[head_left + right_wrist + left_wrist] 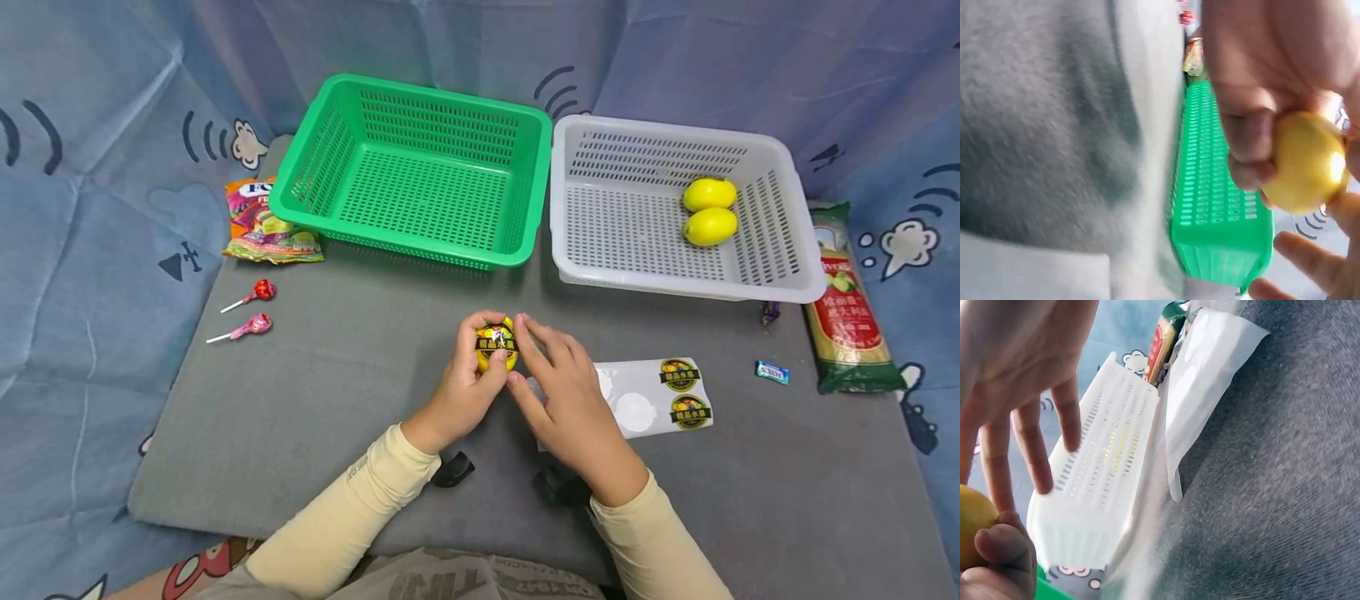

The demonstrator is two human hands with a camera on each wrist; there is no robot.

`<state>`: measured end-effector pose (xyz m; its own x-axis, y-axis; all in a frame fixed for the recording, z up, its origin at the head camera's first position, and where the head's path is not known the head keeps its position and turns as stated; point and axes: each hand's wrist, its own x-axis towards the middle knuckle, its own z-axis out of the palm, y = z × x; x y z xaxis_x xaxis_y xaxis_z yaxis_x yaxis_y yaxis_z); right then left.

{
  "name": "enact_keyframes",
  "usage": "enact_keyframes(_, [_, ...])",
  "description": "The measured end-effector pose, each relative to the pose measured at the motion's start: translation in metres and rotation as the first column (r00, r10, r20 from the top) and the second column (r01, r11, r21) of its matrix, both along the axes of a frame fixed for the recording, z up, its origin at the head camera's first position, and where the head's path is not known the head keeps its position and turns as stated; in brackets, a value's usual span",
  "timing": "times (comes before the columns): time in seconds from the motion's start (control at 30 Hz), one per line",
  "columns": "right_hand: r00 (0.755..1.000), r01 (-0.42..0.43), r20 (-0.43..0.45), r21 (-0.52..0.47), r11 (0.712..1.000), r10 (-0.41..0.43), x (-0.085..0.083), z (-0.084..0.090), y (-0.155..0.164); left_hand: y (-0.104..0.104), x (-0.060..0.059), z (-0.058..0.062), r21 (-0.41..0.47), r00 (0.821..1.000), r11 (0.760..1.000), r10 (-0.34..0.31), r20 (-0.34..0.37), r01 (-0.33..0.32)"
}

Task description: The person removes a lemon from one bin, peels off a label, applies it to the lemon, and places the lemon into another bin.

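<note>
**A:** Why's my left hand (459, 392) wrapped round the lemon (497, 346) over the grey mat (315, 400)?

**B:** Steadying it, I reckon. My right hand (558, 392) has straight fingers smoothing the sticker (497, 339) flat, gripping nothing.

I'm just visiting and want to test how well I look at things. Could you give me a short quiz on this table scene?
1. True or false: the green basket holds two lemons.
2. Which hand grips the lemon with the sticker on it? A) left hand B) right hand C) neither
3. Fill in: the sticker sheet still carries ___ stickers, at its right end.

Key
1. False: it shows nothing inside; the two lemons lie in the white basket.
2. A: the left hand grips it, while the right hand's fingertips touch its sticker side.
3. Two.
</note>
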<state>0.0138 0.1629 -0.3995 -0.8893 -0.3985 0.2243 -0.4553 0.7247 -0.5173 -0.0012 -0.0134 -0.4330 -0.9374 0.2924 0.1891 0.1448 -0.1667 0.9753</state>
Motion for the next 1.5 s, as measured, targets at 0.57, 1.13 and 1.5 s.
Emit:
enact_keyframes(0.57, [0.883, 0.465, 0.069, 0.020, 0.885, -0.465, -0.057, 0.025, 0.108, 0.006, -0.008, -0.009, 0.163, 0.957, 0.944, 0.286, 0.037, -0.288])
enact_keyframes(1.13, [0.787, 0.617, 0.060, -0.038, 0.786, -0.614, -0.061, 0.009, 0.101, -0.006, -0.018, -0.001, 0.146, 0.982, 0.977, 0.137, 0.133, -0.156])
enact_keyframes(1.5, [0.783, 0.620, 0.090, -0.015, 0.785, -0.616, -0.069, 0.003, 0.101, 0.081, -0.130, 0.074, 0.012, 0.989, 1.000, 0.022, 0.143, -0.024])
